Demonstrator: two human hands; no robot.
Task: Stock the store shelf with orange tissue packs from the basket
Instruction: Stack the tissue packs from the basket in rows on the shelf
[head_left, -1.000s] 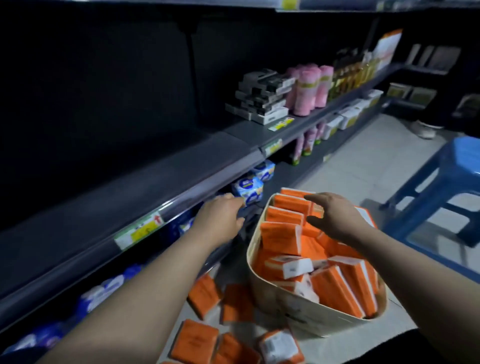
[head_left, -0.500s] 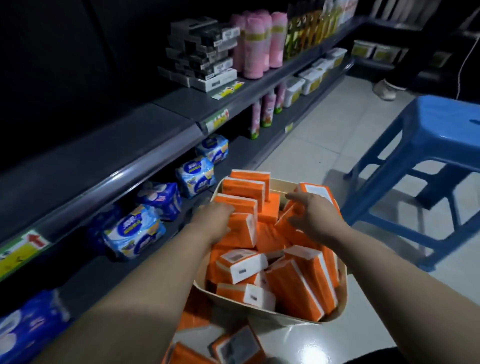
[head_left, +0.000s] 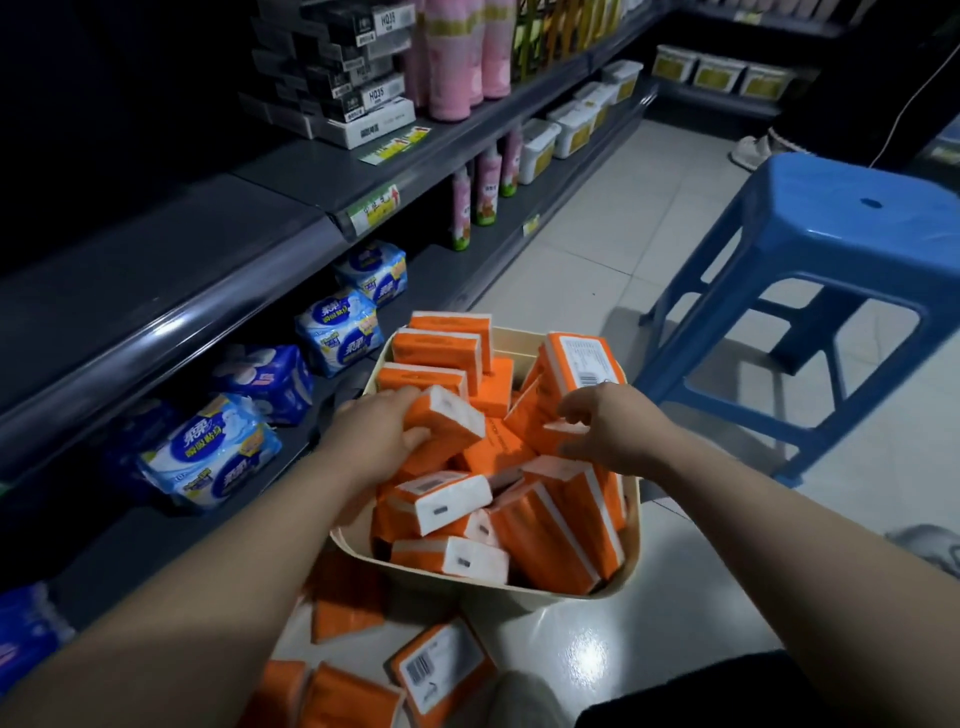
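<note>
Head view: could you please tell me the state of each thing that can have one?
Basket, upright, full of jumbled orange packs.
Left hand, grips one pack in the basket.
Right hand, fingers curled on the packs; grip unclear.
Shelf, no orange packs visible on it.
Floor packs, lying loose.
Stool, upright.

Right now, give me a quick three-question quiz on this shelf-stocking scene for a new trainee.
1. True or false: the left hand grips an orange tissue pack over the basket.
2. What stands right of the basket? A) blue plastic stool B) red trolley C) stepladder
3. Fill in: the soft packs on the low shelf left of the basket are white and ____.
Key: 1 true; 2 A; 3 blue.
</note>
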